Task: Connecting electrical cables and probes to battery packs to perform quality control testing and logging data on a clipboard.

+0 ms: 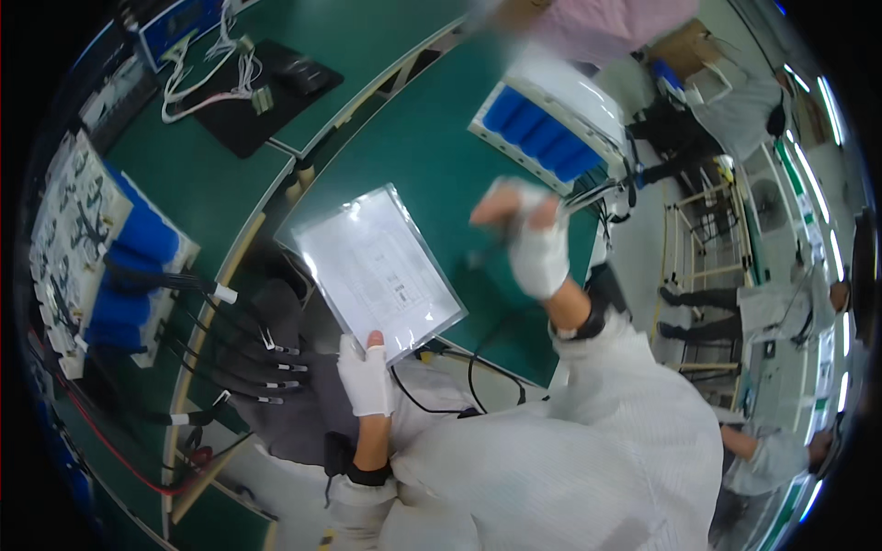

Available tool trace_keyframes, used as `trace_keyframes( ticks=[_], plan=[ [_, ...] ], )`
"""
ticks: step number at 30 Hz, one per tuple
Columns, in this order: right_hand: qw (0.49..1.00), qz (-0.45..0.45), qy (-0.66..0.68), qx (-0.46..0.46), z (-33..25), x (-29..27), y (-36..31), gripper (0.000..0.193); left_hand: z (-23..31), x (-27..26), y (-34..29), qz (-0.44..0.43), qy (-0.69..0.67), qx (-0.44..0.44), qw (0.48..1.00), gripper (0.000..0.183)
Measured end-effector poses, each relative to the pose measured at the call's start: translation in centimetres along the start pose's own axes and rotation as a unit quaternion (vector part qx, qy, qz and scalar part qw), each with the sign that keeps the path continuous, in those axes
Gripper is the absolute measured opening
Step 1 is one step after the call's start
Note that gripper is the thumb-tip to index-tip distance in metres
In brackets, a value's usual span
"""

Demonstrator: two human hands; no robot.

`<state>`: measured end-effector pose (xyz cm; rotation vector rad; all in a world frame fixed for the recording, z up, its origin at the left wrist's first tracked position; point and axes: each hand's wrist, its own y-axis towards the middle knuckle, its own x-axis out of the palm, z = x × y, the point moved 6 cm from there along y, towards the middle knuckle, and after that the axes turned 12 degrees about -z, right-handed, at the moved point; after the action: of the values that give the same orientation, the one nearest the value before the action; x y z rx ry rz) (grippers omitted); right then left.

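Note:
My left hand, in a white glove with bare fingertips, grips the lower edge of a clear-covered paper sheet, thumb on top. The sheet is tilted and carries a faint printed diagram. My right hand, gloved the same way, is raised over the green tabletop, to the right of the sheet and apart from it. Its fingers are blurred, so their grip cannot be made out. Just beyond it stands a white-framed battery pack with blue cells.
At left, another blue-and-white pack has black cables hanging over the bench edge. A black mat with wire connectors lies at the upper left. A person in pink is at the top; other people are at right.

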<state>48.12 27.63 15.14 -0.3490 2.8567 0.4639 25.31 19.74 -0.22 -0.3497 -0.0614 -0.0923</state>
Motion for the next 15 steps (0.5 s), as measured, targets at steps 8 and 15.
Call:
trace_keyframes(
  ticks=[8,15],
  plan=[
    [0.961,-0.119,0.126,0.216,10.6,7.6,-4.0,0.092,-1.2,-0.7,0.1,0.018,-0.199,-0.019,0.980,0.028],
    [0.989,-0.115,0.072,0.062,9.5,7.1,-1.4,0.030,-0.8,-1.0,0.0,0.052,-0.048,-0.076,0.995,0.016]
  ],
)
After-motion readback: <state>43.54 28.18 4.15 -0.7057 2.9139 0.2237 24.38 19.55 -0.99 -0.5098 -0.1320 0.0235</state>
